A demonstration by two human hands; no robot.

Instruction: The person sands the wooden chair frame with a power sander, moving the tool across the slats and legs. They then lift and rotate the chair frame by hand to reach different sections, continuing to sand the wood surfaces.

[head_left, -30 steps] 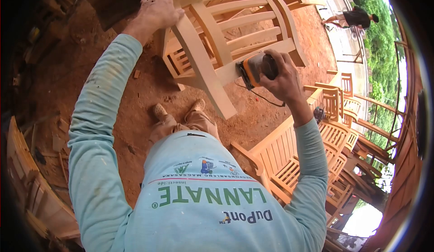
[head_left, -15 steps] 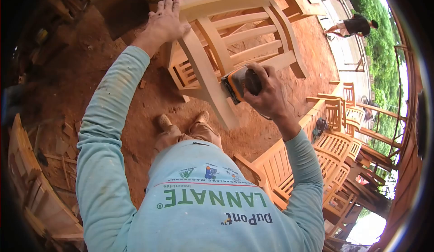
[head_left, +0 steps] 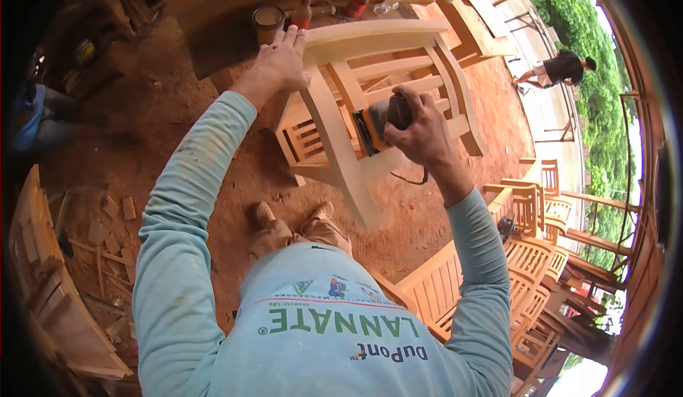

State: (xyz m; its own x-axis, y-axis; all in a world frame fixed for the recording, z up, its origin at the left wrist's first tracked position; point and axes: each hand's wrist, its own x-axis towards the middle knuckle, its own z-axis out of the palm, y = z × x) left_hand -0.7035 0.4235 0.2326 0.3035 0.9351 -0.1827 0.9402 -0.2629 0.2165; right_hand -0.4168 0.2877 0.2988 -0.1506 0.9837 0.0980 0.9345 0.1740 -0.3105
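I see the right hand [head_left: 425,130] clamped around the power sander [head_left: 377,123], which has shifted nearer the curved post [head_left: 328,123] of the slatted wooden chair ahead; the left hand [head_left: 281,65] rests open on its corner.

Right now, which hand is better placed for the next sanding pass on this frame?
Right, I'd say: the right hand already grips the sander at the frame. The left hand holds no tool and lies on the frame's corner, better placed for steadying.
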